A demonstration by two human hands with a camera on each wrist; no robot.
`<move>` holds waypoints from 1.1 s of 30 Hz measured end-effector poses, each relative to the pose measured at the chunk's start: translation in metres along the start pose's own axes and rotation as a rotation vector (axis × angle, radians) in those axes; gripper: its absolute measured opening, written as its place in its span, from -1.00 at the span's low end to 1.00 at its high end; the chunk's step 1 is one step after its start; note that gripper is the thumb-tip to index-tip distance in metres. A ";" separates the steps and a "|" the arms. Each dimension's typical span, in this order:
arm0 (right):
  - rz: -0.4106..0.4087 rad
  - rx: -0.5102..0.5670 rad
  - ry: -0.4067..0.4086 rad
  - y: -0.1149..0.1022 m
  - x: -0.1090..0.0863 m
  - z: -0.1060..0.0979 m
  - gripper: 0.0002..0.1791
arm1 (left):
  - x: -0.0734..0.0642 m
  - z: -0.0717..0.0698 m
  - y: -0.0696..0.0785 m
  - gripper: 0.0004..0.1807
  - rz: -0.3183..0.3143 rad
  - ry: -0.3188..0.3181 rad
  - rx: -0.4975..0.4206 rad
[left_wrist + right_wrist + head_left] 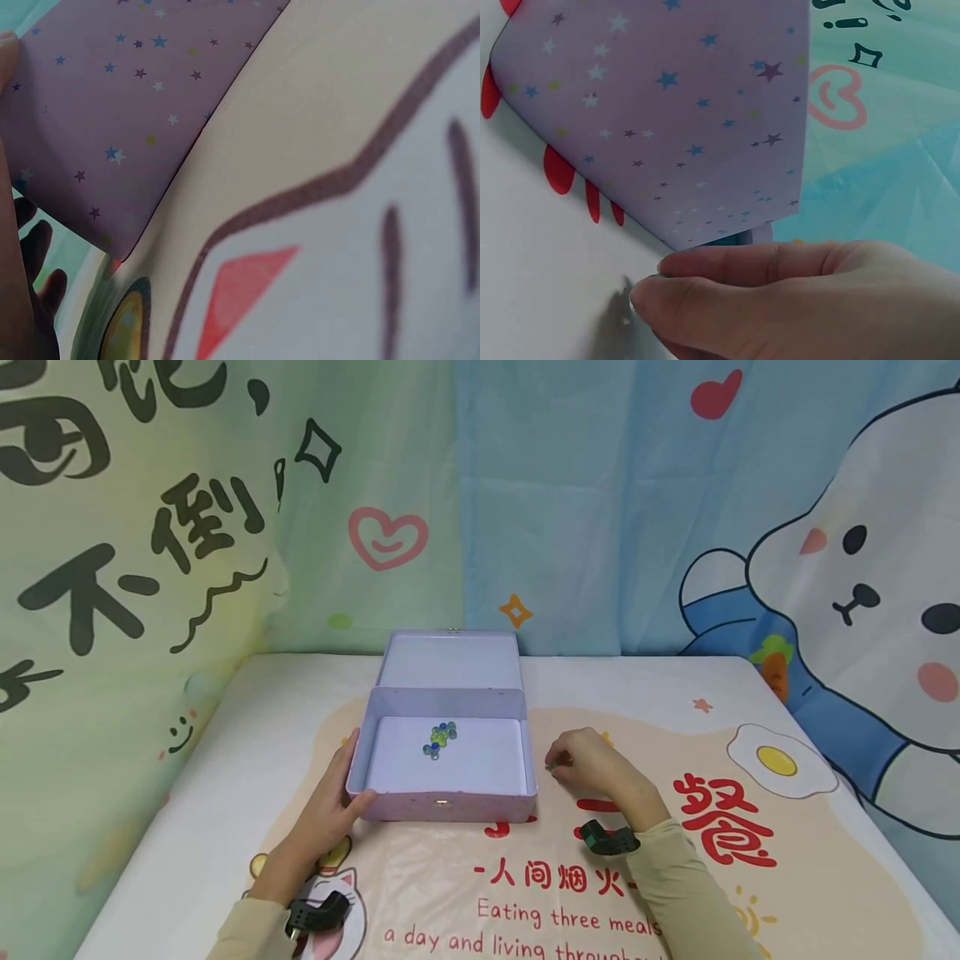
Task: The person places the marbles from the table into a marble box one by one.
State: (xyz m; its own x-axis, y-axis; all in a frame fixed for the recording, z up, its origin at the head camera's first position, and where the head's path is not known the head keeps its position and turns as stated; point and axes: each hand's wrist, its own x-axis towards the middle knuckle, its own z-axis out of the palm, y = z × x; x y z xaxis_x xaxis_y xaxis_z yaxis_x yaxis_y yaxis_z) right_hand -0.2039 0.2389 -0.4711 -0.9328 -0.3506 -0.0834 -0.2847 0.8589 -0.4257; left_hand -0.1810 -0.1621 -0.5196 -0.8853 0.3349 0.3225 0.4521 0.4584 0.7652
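A lidded lilac tin box with a star pattern stands with its lid raised at the back. Inside, small round glass marbles, blue, green and yellowish, lie in a cluster on the white floor. My left hand rests against the box's left side, fingers extended along the wall and thumb at the front corner. Just right of the box, my right hand pinches a small greenish thing, apparently a marble, between thumb and forefinger. In the right wrist view the fingertips nearly hide it.
The table carries a printed cloth with red lettering, a cat and a fried egg. A patterned curtain hangs behind the table. Each wrist wears a black camera strap.
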 end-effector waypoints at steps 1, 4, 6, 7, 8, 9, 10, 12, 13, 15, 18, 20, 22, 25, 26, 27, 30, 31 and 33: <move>0.009 0.006 0.000 0.000 0.000 -0.001 -0.85 | 0.000 0.000 0.000 0.01 0.001 0.002 -0.002; 0.035 0.022 0.001 -0.001 0.000 -0.003 -0.83 | 0.001 0.000 0.001 0.01 0.000 0.000 -0.001; 0.044 0.033 0.012 -0.002 0.000 -0.005 -0.82 | 0.001 0.000 0.001 0.02 -0.002 -0.004 0.001; 0.053 0.039 0.019 -0.002 0.000 -0.006 -0.81 | 0.001 0.000 0.001 0.02 -0.001 -0.004 0.003; 0.053 0.045 0.028 -0.002 0.000 -0.007 -0.81 | 0.001 0.000 0.001 0.02 -0.002 -0.006 0.003; 0.053 0.048 0.037 -0.002 -0.001 -0.008 -0.80 | 0.001 0.000 0.001 0.02 -0.001 -0.005 0.002; 0.050 0.047 0.048 -0.003 -0.001 -0.008 -0.79 | 0.001 0.000 0.001 0.02 0.001 -0.003 -0.001; 0.037 0.046 0.076 -0.003 -0.002 -0.010 -0.78 | 0.001 0.000 0.001 0.02 0.007 0.002 -0.009; 0.027 0.048 0.090 -0.003 -0.002 -0.010 -0.78 | 0.001 0.000 0.000 0.01 0.012 0.005 -0.013; -0.004 0.054 0.123 -0.002 -0.002 -0.011 -0.78 | 0.001 0.000 0.001 0.01 0.016 0.009 -0.018; -0.056 0.078 0.170 -0.001 -0.002 -0.012 -0.79 | 0.002 0.000 0.000 0.01 0.016 0.008 -0.007; -0.087 0.097 0.201 -0.002 -0.002 -0.013 -0.79 | 0.001 0.000 0.000 0.01 0.011 0.006 0.006; -0.104 0.109 0.225 -0.003 -0.002 -0.014 -0.80 | 0.001 0.000 -0.001 0.01 0.009 0.003 0.014; -0.105 0.126 0.250 -0.006 -0.004 -0.016 -0.80 | 0.001 0.001 -0.002 0.01 0.009 0.002 0.020; -0.101 0.130 0.255 -0.007 -0.004 -0.017 -0.79 | 0.001 0.001 -0.002 0.01 0.013 0.003 0.017; -0.097 0.132 0.257 -0.008 -0.004 -0.018 -0.79 | 0.001 0.001 -0.002 0.01 0.016 0.005 0.015; -0.093 0.147 0.260 -0.010 -0.005 -0.019 -0.80 | 0.002 0.001 -0.002 0.03 0.022 0.011 0.004; -0.092 0.150 0.261 -0.011 -0.006 -0.019 -0.80 | 0.002 0.001 -0.002 0.03 0.026 0.013 -0.001; -0.098 0.160 0.264 -0.012 -0.006 -0.020 -0.80 | 0.001 0.000 -0.003 0.02 0.029 0.015 -0.001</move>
State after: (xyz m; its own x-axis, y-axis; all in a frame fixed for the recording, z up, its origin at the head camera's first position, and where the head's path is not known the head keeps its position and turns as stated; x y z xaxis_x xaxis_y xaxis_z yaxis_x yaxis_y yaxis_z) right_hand -0.1994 0.2379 -0.4476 -0.9336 -0.3021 0.1926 -0.3575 0.7486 -0.5584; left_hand -0.1835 -0.1626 -0.5216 -0.8733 0.3356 0.3532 0.4777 0.4476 0.7559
